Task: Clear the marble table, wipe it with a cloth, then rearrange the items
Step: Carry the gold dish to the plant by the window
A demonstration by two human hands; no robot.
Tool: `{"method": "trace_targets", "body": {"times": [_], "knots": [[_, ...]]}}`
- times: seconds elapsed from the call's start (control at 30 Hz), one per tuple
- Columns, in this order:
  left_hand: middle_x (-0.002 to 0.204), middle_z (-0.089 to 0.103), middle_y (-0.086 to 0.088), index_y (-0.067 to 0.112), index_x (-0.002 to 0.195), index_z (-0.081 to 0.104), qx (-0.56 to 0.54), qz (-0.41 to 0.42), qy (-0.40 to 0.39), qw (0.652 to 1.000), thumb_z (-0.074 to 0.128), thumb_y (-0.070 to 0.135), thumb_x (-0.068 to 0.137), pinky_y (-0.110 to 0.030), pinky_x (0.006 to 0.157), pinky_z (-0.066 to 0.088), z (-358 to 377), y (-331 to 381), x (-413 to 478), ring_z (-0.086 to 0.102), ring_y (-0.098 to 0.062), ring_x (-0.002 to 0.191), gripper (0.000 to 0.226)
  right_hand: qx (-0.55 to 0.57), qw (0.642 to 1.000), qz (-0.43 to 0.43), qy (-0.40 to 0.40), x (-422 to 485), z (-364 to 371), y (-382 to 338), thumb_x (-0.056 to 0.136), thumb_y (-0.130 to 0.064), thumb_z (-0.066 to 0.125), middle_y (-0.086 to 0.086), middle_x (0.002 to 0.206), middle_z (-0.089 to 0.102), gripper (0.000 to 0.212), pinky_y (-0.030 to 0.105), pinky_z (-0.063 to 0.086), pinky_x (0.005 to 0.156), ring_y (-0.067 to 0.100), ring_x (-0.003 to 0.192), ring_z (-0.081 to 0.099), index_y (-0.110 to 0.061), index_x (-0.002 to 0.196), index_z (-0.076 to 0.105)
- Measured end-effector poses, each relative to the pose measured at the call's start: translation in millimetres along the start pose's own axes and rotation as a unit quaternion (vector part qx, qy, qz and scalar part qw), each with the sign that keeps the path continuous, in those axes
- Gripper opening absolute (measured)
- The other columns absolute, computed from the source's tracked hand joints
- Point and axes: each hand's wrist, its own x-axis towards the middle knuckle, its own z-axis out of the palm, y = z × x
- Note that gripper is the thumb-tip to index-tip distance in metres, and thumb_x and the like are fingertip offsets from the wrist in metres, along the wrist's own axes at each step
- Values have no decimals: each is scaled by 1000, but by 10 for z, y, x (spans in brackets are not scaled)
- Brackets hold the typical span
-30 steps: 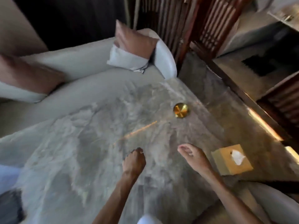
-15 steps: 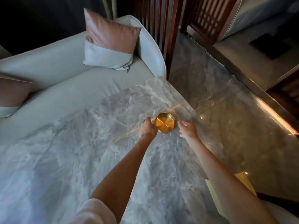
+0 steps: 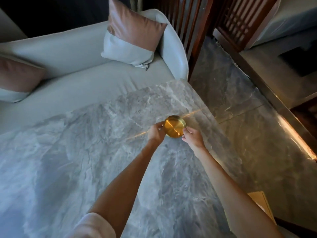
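A small round gold dish (image 3: 175, 127) sits on the grey marble table (image 3: 85, 152), near its far right edge. My left hand (image 3: 156, 133) grips the dish's left rim with thumb and fingers. On the other side my right hand (image 3: 192, 137) pinches the right rim. Both arms stretch forward across the tabletop. The dish looks tilted slightly toward me, its shiny inside showing.
A pale sofa (image 3: 68, 69) with two pink-and-white cushions (image 3: 132, 40) runs behind the table. To the right lie a marble floor (image 3: 240, 103) and dark wooden screens (image 3: 193, 23). A yellow tissue box (image 3: 262, 205) pokes out behind my right forearm.
Both hands reached forward from the table's near side to the gold dish and closed on its rim. The view swung closer, pushing the tissue box toward the lower right.
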Motion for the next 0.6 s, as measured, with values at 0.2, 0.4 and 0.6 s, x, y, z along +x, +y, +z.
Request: {"method": "trace_targets", "body": {"times": [0.2,0.4,0.6], "knots": [[100,70,-20,-1,122,65,-110,-10,122,986,54,4,93,-37,77,58,-1117,-280,-531,65,-27,81,31,-88,989,-114,-40,-667,832,-438,96,-15,54,25,91,71,26,59,53,91,38,86,69,8,100,66],[96,64,-17,-4,125,61,-212,-40,262,941,54,2,96,-11,60,57,-2488,-1235,-1785,64,-14,67,30,-180,947,-220,-148,-2133,2097,-574,93,-14,58,14,75,72,20,38,47,67,27,73,65,-1,81,69],[98,69,-24,-5,122,63,-264,-118,405,867,54,3,95,-11,61,55,-3516,-2555,-3526,66,-22,77,30,-262,874,-252,-321,-3764,3487,-28,92,-12,58,16,82,74,17,41,50,75,17,74,61,-1,85,70]]}}
